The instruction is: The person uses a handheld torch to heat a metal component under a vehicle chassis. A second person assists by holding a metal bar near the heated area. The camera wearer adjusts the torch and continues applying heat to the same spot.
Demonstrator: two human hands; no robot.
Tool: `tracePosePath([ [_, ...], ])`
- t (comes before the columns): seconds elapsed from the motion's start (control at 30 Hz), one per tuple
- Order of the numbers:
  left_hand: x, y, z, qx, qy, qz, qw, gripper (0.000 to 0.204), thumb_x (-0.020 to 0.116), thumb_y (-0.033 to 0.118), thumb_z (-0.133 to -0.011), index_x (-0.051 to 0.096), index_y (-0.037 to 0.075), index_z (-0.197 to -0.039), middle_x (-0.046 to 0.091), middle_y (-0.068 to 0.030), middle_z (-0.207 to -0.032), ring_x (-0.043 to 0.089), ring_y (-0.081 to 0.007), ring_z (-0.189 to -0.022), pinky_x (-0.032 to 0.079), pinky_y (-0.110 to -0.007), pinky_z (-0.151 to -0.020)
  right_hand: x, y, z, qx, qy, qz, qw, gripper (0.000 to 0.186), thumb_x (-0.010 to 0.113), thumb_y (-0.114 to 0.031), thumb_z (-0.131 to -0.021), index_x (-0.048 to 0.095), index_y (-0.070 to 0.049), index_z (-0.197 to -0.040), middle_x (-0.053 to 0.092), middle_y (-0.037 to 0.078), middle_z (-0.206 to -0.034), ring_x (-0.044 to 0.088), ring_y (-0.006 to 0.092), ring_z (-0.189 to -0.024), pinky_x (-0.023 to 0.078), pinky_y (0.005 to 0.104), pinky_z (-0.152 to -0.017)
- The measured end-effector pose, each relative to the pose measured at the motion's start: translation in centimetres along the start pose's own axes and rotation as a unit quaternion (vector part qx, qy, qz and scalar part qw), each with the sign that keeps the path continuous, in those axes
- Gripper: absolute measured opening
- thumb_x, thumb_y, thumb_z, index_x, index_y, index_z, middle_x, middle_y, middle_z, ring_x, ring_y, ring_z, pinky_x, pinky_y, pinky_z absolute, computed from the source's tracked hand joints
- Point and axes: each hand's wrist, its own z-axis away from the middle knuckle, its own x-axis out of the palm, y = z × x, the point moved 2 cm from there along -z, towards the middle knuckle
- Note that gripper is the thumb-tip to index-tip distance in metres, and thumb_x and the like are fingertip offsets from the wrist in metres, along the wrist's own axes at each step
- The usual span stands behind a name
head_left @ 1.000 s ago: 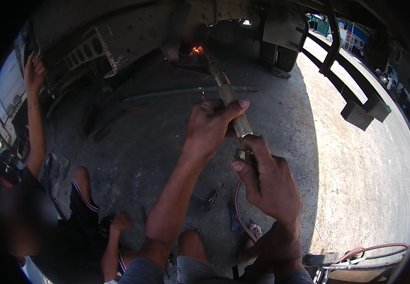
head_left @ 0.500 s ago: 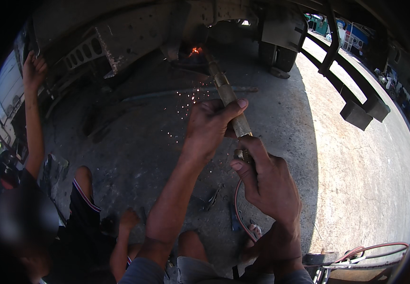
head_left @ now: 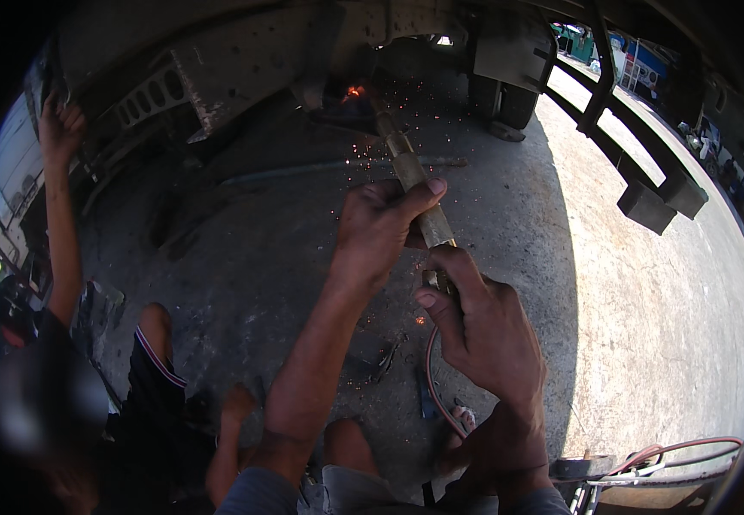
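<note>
A brass-coloured cutting torch (head_left: 408, 169) slants up and away in front of me. My left hand (head_left: 375, 225) is wrapped round the middle of its barrel, thumb lying along the top. Farther back, at the valve end, my right hand (head_left: 494, 336) grips the torch with forefinger and thumb by a knob. Beyond the tip, a spot of metal glows orange (head_left: 355, 92) on the dark underside of the vehicle frame (head_left: 260, 64). Sparks fly around the barrel and drop toward the floor. A reddish hose (head_left: 432, 369) hangs below my right hand.
At the left a person crouches, one hand (head_left: 61, 129) raised to the vehicle, the other (head_left: 237, 402) low near my left forearm. A long pipe (head_left: 303, 172) lies on the concrete. Vehicle wheels (head_left: 502, 103) stand ahead; hoses (head_left: 681, 446) lie at lower right. A steel frame (head_left: 638, 142) overhangs the right.
Sparks now scatter wider, also to the right of the torch and lower near my right hand. Both hands keep their hold, with hardly any shift. The other person's lower hand has moved slightly.
</note>
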Motion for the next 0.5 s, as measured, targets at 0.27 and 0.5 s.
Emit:
tracePosePath([
  [0.27, -0.02, 0.12, 0.04, -0.009, -0.008, 0.010, 1.000, 0.036, 0.084, 0.033, -0.096, 0.077, -0.002, -0.093, 0.070, -0.0050, -0.079, 0.067, -0.0113, -0.068, 0.060, -0.030, -0.062, 0.10, -0.02, -0.01, 0.013, -0.006, 0.017, 1.000, 0.037, 0.071, -0.018, -0.105, 0.053, -0.010, -0.135, 0.076, 0.023, -0.096, 0.076, 0.0482, -0.089, 0.056, 0.0527, -0.074],
  [0.5, -0.25, -0.19, -0.24, 0.001, -0.007, -0.005, 1.000, 0.042, 0.085, 0.036, -0.095, 0.075, -0.004, -0.094, 0.075, -0.0138, -0.081, 0.074, -0.0207, -0.069, 0.062, -0.036, -0.066, 0.22, 0.08, 0.06, 0.013, -0.007, 0.027, 1.000, 0.036, 0.072, -0.017, -0.104, 0.053, -0.009, -0.134, 0.076, 0.024, -0.100, 0.077, 0.0478, -0.092, 0.057, 0.0517, -0.074],
])
